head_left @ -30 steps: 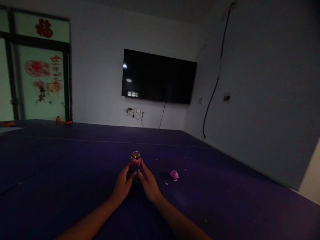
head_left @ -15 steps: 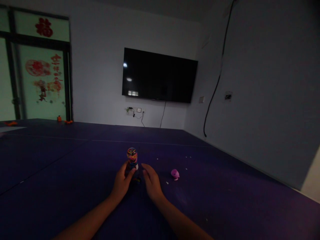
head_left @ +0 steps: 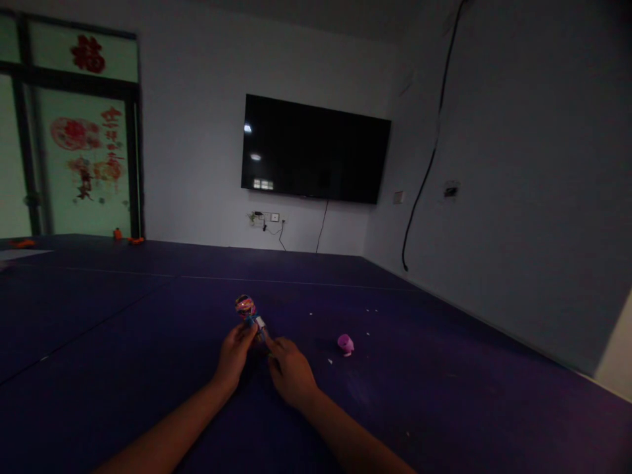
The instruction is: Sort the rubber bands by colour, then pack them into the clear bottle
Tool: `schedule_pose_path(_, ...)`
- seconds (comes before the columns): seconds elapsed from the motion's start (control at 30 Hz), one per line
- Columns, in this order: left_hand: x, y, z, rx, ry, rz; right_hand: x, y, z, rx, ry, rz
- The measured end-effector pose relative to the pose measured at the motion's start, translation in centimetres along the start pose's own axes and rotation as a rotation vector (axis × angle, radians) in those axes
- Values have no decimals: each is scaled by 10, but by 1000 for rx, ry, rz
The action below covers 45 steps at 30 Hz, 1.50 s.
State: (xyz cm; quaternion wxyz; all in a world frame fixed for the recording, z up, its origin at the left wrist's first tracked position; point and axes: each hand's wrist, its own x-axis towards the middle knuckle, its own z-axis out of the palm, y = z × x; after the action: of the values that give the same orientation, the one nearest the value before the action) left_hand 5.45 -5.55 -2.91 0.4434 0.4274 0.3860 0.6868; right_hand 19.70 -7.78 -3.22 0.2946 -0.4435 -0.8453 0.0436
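Note:
A small toy with a glossy, round, multicoloured head [head_left: 245, 305] and a blue-and-white stem is tilted, its head leaning to the left. My left hand [head_left: 234, 352] grips it just below the head, thumb across the blue part. At the stem's lower end, my right hand [head_left: 292, 372] closes its thumb and fingers. That end is mostly hidden by the fingers, and the dim light blurs its detail. A small pink cup-like toy [head_left: 345, 344] sits apart on the purple surface, to the right of my right hand.
The broad purple surface [head_left: 148, 368] runs back to the wall. White scraps [head_left: 330, 361] lie near the pink toy. Orange objects [head_left: 135, 241] stand by the glass door [head_left: 81, 151]. A black television [head_left: 316, 150] hangs on the wall, and a dark cable [head_left: 421, 184] dangles at right.
The toy has gone from upright to tilted left, with its head shifted left. My right hand, apart from it before, has moved in and closed at its lower end.

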Motion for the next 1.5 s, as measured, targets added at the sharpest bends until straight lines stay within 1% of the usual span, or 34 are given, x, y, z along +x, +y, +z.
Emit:
schedule_pose_path(0.13, 0, 2, 1, -110, -53, -76, -1, 1, 3, -24, -35, 24)
schedule_pose_path(0.27, -1, 2, 2, -108, -93, -86, -2, 2, 6, 9, -42, 53)
schedule_pose_path(0.4, 0, -2, 0, -72, -74, -70, -2, 6, 9, 39, -13, 68)
schedule_pose_path(0.63, 2, -7, -1, -65, 4, -24, -1, 13, 12, 54, 12, 128)
schedule_pose_path(0.77, 4, -8, -1, -93, 49, -44, 0, 12, 10, 79, 27, 129)
schedule_pose_path(0.87, 5, -6, -2, -129, 23, -73, 0, 11, 8, 109, 18, 113)
schedule_pose_path(1.0, 3, -3, -2, -149, -26, -109, 1, 11, 7, 115, -33, 78)
schedule_pose_path(1.2, 0, 1, 1, -117, -100, -186, 1, 14, 11, 117, -54, 75)
schedule_pose_path(1.37, -1, 0, 2, -104, -85, -179, 1, 15, 12, 114, -40, 69)
schedule_pose_path(1.5, -2, -1, 1, -96, -56, -147, 1, 14, 12, 112, -24, 82)
